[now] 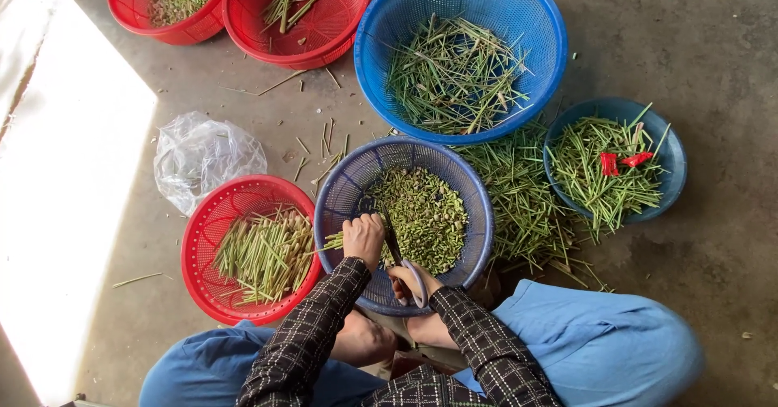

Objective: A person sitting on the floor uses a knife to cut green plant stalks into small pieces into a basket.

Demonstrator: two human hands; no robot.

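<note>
Checked sleeves and blue-trousered knees are filling the bottom of the frame, the person crouching over the work. Left hand [363,239] is closing its fingers around a small bunch of green stalks [334,240], holding the ends out over the rim of the blue-violet basket [336,192] at centre frame so that cut pieces drop inside. Right hand [408,281] is gripping the pale handles of scissors [395,249], blades pointing up toward the bunch; whether the blades are parted cannot be judged. Chopped green pieces [425,213] are piling in that basket. Trimmed stalks are lying in a red basket [198,241] at lower left, within the left hand's reach. Uncut stems are waiting in a large blue basket [535,18] at top centre and a blue bowl [671,156] at right, with loose stems [523,200] between them on the concrete floor [713,51].
</note>
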